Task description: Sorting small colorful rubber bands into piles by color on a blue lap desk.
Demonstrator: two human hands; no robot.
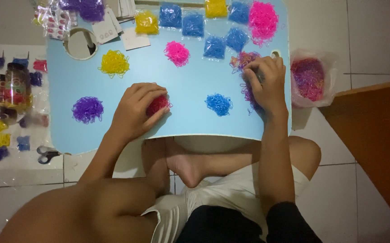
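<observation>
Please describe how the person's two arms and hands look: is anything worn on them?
Both arms are bare from shoulder to fingers, with no sleeves showing. The left hand and the right hand wear no gloves, and no rings, watch or bracelet are visible. The nails look short and unpainted.

Bare arms, left hand (134, 110) and right hand (267, 83) ungloved; bare feet; white shorts with stripes; black top, short sleeves.

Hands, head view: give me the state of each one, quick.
Left hand: curled over the red band pile on the blue tray; a firm hold cannot be told.
Right hand: fingers bent, pressing into the mixed band pile.
</observation>
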